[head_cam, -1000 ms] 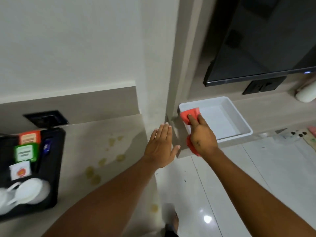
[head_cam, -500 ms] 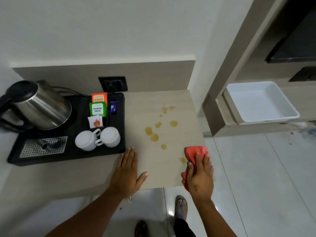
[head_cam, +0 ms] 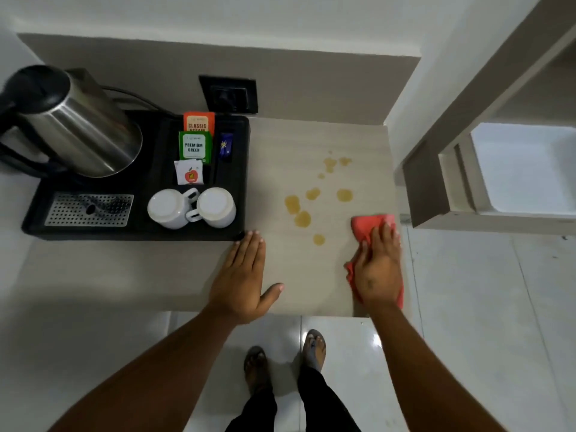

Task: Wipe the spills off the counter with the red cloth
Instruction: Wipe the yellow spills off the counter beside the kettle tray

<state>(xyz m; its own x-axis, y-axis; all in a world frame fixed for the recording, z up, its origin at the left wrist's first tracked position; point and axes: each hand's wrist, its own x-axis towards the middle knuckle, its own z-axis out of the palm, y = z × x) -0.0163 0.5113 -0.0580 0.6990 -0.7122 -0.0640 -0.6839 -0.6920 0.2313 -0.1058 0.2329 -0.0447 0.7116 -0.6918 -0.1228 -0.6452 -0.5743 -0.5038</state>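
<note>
Pale wood-grain counter (head_cam: 280, 275) runs along a white wall, with glossy white floor tiles below its front edge. On it, the right hand (head_cam: 378, 272) lies palm-down with fingers spread over the red cloth (head_cam: 366, 224), pressing it flat at the counter's right edge; cloth shows past the fingertips and on both sides of the palm. The left hand (head_cam: 243, 275) rests flat and open on the bare counter, holding nothing, its fingertips just at the front right corner of the black tray (head_cam: 240, 169). Between the two hands and a little farther back sit the spills (head_cam: 302, 218), a scatter of amber drops (the nearest just left of the cloth, not touching it). The tray carries two white cups (head_cam: 190, 208) turned upside down, tea sachets (head_cam: 194, 145) and a steel kettle (head_cam: 78, 120). Behind the tray a black wall socket (head_cam: 229, 95) is set in the backsplash.
</note>
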